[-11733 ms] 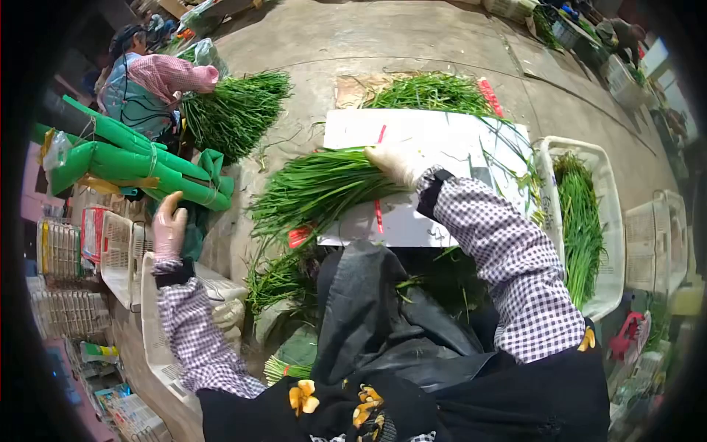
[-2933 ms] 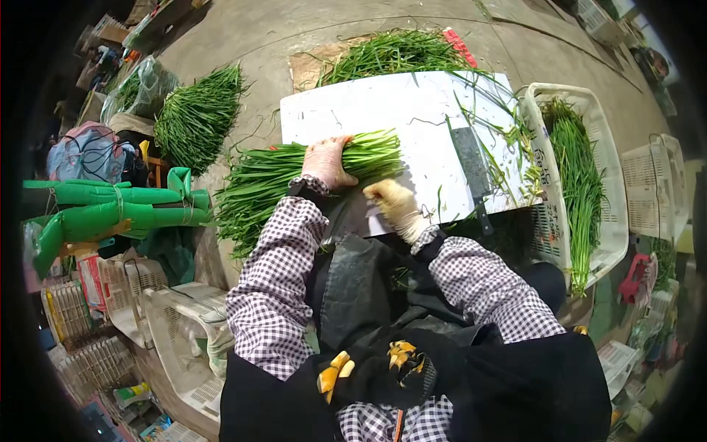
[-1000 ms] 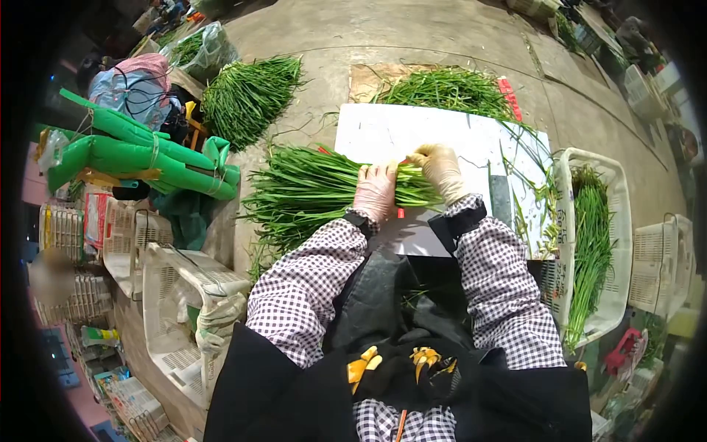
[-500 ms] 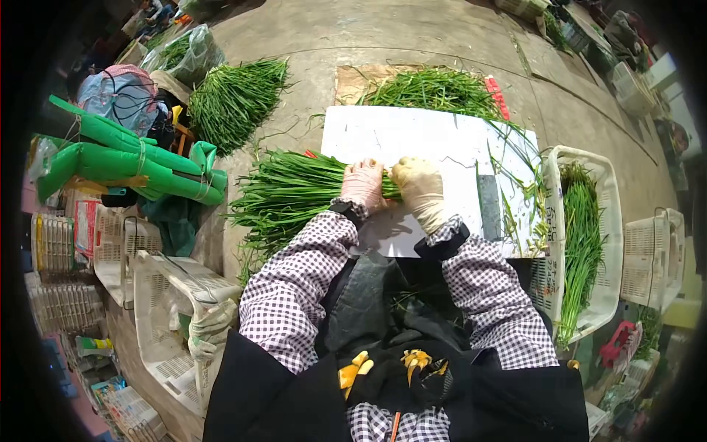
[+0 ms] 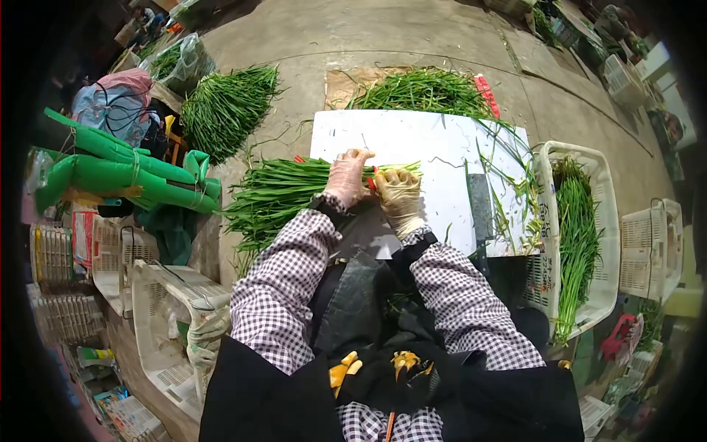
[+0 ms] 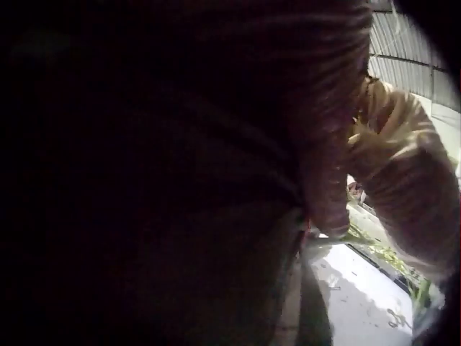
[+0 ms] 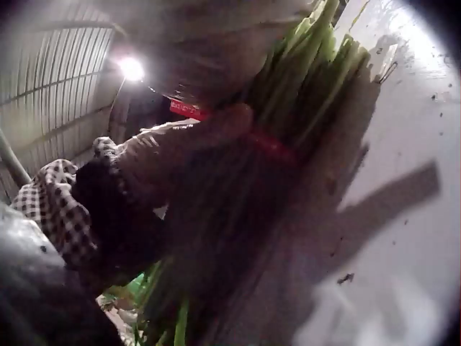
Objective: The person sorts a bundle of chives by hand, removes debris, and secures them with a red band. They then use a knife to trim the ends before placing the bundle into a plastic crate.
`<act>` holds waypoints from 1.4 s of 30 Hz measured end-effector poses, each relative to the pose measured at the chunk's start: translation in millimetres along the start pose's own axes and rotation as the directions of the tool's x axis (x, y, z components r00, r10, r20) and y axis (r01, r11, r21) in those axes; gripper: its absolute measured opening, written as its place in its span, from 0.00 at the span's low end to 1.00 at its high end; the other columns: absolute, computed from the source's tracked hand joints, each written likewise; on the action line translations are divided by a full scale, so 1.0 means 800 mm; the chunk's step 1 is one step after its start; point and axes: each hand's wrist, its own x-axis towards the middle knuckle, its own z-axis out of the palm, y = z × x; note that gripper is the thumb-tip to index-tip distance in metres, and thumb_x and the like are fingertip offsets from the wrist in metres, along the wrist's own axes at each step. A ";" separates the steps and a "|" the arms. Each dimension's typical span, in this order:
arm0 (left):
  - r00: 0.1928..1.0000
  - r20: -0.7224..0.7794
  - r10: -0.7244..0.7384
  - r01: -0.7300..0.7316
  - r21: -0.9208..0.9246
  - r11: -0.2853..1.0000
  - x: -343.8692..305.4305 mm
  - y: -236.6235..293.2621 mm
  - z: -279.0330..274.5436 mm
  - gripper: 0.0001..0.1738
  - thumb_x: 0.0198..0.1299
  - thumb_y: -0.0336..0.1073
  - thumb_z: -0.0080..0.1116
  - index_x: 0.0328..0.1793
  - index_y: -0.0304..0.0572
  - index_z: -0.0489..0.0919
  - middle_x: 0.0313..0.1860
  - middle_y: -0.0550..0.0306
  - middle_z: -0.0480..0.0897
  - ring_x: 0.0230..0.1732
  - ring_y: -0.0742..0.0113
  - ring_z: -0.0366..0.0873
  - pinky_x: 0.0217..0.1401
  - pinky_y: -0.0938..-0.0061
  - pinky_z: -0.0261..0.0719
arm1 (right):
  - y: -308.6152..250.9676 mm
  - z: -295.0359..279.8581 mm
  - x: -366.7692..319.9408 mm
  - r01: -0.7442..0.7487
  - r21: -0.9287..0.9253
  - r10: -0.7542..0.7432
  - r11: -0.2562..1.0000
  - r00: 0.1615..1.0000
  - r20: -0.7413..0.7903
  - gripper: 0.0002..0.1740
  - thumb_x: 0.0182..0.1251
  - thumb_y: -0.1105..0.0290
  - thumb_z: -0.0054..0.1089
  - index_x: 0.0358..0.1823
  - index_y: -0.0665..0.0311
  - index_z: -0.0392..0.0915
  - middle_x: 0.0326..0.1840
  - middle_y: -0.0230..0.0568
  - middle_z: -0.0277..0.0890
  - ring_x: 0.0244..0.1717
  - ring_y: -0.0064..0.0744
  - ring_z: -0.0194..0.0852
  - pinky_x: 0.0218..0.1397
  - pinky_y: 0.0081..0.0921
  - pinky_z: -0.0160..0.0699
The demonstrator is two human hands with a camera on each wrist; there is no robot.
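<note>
A thick bunch of garlic chives (image 5: 280, 190) lies across the white board (image 5: 442, 147), leaves to the left and pale stem ends to the right. My gloved left hand (image 5: 349, 179) holds the bunch near its stem end. Just right of it, my right hand (image 5: 399, 199), in a cream glove, has curled fingers at a red tape (image 5: 371, 181) around the stems. In the right wrist view the red tape (image 7: 272, 150) crosses the bunch, its loose end beside my fingers. The left wrist view is mostly dark, with the right hand (image 6: 403, 166) at its right side.
A dark, wide knife blade (image 5: 480, 206) and loose chives lie on the board's right part. Beside it stands a white crate (image 5: 613, 243) of chives. More chives (image 5: 423, 90) lie behind. Green rolls (image 5: 125, 173) and a white crate (image 5: 166, 317) are at left.
My right hand has come from the far side of the stems to their near side, fingers curled by the red tape. Earlier my left hand was away from the bunch; now it holds it.
</note>
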 end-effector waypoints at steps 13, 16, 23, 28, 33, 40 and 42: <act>0.977 -0.085 0.194 -0.205 -0.150 0.967 -0.013 0.008 -0.028 0.05 0.50 0.37 0.67 0.33 0.47 0.85 0.31 0.57 0.81 0.42 0.54 0.77 0.48 0.61 0.73 | 0.007 -0.003 0.007 -0.080 0.060 0.081 0.995 0.997 -0.016 0.07 0.61 0.67 0.54 0.39 0.57 0.77 0.39 0.37 0.75 0.45 0.39 0.73 0.50 0.39 0.68; 0.990 0.026 0.139 -0.126 -0.289 0.949 0.010 0.009 -0.034 0.05 0.54 0.32 0.65 0.34 0.39 0.83 0.33 0.51 0.82 0.40 0.53 0.80 0.47 0.63 0.77 | 0.018 -0.002 0.018 -0.121 0.119 0.114 0.985 0.991 0.066 0.06 0.59 0.67 0.55 0.35 0.57 0.79 0.37 0.39 0.77 0.44 0.43 0.74 0.50 0.40 0.71; 0.998 0.060 -0.031 0.052 -0.388 0.920 0.099 -0.038 -0.017 0.10 0.55 0.36 0.69 0.39 0.37 0.85 0.33 0.49 0.86 0.35 0.59 0.84 0.43 0.66 0.80 | 0.056 0.032 0.075 -0.052 0.030 0.046 0.998 0.984 0.173 0.05 0.58 0.66 0.55 0.31 0.53 0.80 0.33 0.33 0.76 0.43 0.39 0.74 0.49 0.38 0.68; 0.982 0.173 -0.068 0.122 -0.322 0.939 0.125 -0.058 -0.008 0.14 0.54 0.40 0.69 0.40 0.38 0.86 0.32 0.48 0.86 0.36 0.60 0.84 0.44 0.66 0.80 | 0.059 0.046 0.083 0.135 -0.069 -0.125 0.988 0.982 0.143 0.08 0.59 0.67 0.52 0.37 0.56 0.78 0.33 0.32 0.75 0.43 0.37 0.74 0.49 0.36 0.70; 0.976 0.194 -0.096 0.160 -0.350 0.923 0.120 -0.072 0.007 0.13 0.55 0.40 0.67 0.39 0.38 0.85 0.31 0.50 0.86 0.35 0.62 0.83 0.43 0.68 0.79 | 0.065 0.038 0.106 0.232 -0.025 -0.219 0.972 0.945 0.241 0.07 0.57 0.69 0.52 0.32 0.58 0.80 0.34 0.37 0.77 0.44 0.39 0.74 0.52 0.36 0.71; 0.989 0.081 -0.120 0.144 -0.448 0.882 0.084 -0.061 0.022 0.11 0.54 0.39 0.65 0.37 0.38 0.85 0.31 0.49 0.85 0.35 0.59 0.82 0.43 0.67 0.78 | 0.033 0.021 0.094 0.216 0.067 -0.226 0.974 0.941 0.251 0.12 0.49 0.62 0.61 0.31 0.62 0.78 0.33 0.40 0.76 0.41 0.43 0.74 0.50 0.38 0.72; 0.993 0.059 -0.101 0.117 -0.424 0.898 0.076 -0.052 0.019 0.10 0.53 0.37 0.64 0.37 0.38 0.84 0.30 0.49 0.84 0.33 0.61 0.82 0.42 0.69 0.78 | 0.030 0.028 0.073 0.265 0.028 -0.263 0.964 0.930 0.258 0.13 0.51 0.65 0.56 0.33 0.65 0.79 0.33 0.40 0.75 0.41 0.42 0.73 0.49 0.39 0.72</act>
